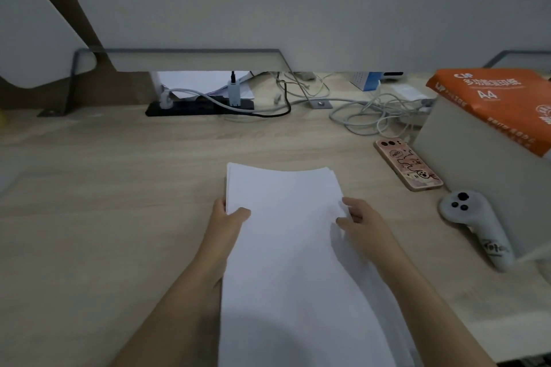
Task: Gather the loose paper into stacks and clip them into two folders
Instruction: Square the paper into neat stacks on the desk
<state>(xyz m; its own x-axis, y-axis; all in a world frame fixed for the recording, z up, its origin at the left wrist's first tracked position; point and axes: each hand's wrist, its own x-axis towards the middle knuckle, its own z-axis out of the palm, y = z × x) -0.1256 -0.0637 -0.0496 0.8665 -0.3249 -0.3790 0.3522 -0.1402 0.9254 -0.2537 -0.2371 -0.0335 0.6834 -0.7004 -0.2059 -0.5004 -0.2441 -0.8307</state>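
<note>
- The stack of paper (286, 232) sits mid-desk and runs back past the near edge of the desk (119, 188). The left hand (226, 223) pinches its left edge, thumb on top. The right hand (360, 223) grips its right edge with curled fingers. The hands are apart, one on each side.
- Risk: the sheets are not square, and layers fan out along the right side toward the near edge. If either grip loosens, the lower sheets will likely slide out and drop off the near edge.
- Risk: both hands hold the long sides only, so the far end curves. Tapping it down hard could buckle or crease the top sheets.
- Risk: a phone (408, 165) and a white controller (477, 226) lie near the right edge, just beside the right hand's working room. A sideways sweep to square the stack could knock either one.
- Risk: loose cables (372, 113) and a power strip (199, 106) lie along the far edge, and paper pushed that way could catch on them.
- No folder or clip is in view, so one hand will probably have to let go to fetch them — that is when the stack is most likely to splay.
- Containers: a grey box (465, 158) stands at the right edge, and its contents are hidden. An orange ream wrapper (501, 101) marked A4 rests on top — I cannot tell whether it is sealed or full.
</note>
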